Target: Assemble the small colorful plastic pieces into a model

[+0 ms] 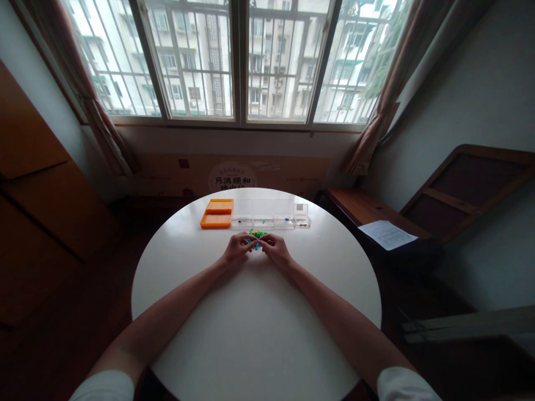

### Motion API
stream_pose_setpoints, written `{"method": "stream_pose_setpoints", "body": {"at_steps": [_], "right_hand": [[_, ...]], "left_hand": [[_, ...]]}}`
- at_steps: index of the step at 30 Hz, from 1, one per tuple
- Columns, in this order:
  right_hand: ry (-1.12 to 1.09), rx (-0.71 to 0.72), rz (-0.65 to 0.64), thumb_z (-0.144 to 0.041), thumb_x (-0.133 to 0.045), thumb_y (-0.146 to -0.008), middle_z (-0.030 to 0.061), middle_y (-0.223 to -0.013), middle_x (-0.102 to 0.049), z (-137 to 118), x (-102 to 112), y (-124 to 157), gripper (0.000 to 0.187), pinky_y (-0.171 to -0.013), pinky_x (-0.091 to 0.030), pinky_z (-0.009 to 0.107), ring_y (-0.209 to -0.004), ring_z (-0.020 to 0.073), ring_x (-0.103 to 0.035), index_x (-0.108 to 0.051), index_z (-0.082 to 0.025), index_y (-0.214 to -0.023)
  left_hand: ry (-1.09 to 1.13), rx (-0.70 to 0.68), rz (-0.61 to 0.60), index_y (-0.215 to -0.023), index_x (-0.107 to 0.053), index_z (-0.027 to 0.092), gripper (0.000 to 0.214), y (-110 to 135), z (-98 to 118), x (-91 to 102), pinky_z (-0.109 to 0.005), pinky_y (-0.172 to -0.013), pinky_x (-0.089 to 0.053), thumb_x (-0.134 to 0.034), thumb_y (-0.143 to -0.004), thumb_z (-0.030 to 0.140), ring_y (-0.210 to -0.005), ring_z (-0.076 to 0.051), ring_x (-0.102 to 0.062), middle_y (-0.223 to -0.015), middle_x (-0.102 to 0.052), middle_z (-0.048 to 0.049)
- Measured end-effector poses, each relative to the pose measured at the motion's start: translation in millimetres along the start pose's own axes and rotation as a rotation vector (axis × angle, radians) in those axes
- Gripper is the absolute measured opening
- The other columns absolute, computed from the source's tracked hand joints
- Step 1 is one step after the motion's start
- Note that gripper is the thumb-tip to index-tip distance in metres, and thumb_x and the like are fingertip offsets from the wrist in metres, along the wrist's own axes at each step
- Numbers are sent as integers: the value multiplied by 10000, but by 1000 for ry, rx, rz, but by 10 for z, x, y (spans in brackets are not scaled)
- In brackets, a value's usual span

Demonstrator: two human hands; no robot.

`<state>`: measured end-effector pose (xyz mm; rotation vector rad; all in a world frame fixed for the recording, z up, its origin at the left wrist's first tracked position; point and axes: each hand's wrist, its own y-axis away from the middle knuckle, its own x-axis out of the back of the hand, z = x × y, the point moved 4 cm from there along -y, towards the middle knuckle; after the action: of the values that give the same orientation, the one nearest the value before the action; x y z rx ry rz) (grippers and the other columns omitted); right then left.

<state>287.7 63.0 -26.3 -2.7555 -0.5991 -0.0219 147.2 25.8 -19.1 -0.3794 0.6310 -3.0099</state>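
Observation:
My left hand point(239, 247) and my right hand point(273, 248) meet over a small pile of green, yellow and blue pieces point(258, 234) on the white round table point(259, 334). The fingers of both hands are pinched together close to each other. Whatever lies between the fingertips is too small to name. Just beyond the pile stands a row of clear plastic boxes point(263, 207) with raised lids, a few tiny pieces inside them. An orange box point(216, 214), its lid raised, is at the row's left end. A smaller clear box point(301, 216) ends the row on the right.
Right of the table, a wooden bench point(368, 209) carries a sheet of paper point(387, 234). Behind the table, a large printed cardboard panel point(284, 170) leans under the barred window. An orange-brown cabinet point(37, 211) is at the left.

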Motion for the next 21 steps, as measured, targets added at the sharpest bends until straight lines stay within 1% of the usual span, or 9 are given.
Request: {"method": "stream_pose_setpoints", "body": {"at_steps": [9, 12, 21], "right_hand": [[-1, -15, 35, -411, -657, -637, 12, -563, -585, -10, 5, 0, 290, -414, -410, 222, -452, 106, -513, -613, -135, -713], [6, -15, 24, -410, -653, -643, 15, -567, -586, -9, 2, 3, 287, -416, -410, 222, -456, 106, -513, -612, -134, -711], [0, -21, 16, -413, -650, -643, 6, -549, -572, 10, -1, -3, 296, -415, -398, 214, -452, 101, -506, -607, -131, -720]], "left_hand": [[-2, -18, 11, -787, -676, 104, 325, 8, 6, -4, -196, -450, -468, -661, -669, 406, -511, -84, -552, -748, -580, -58], [1, -27, 10, -780, -680, 105, 309, 4, -9, -2, -195, -449, -466, -663, -672, 394, -513, -84, -554, -740, -567, -52], [18, -6, -40, -820, -688, 102, 315, 13, 20, -8, -199, -443, -464, -631, -707, 390, -501, -82, -563, -795, -582, -73]]}}
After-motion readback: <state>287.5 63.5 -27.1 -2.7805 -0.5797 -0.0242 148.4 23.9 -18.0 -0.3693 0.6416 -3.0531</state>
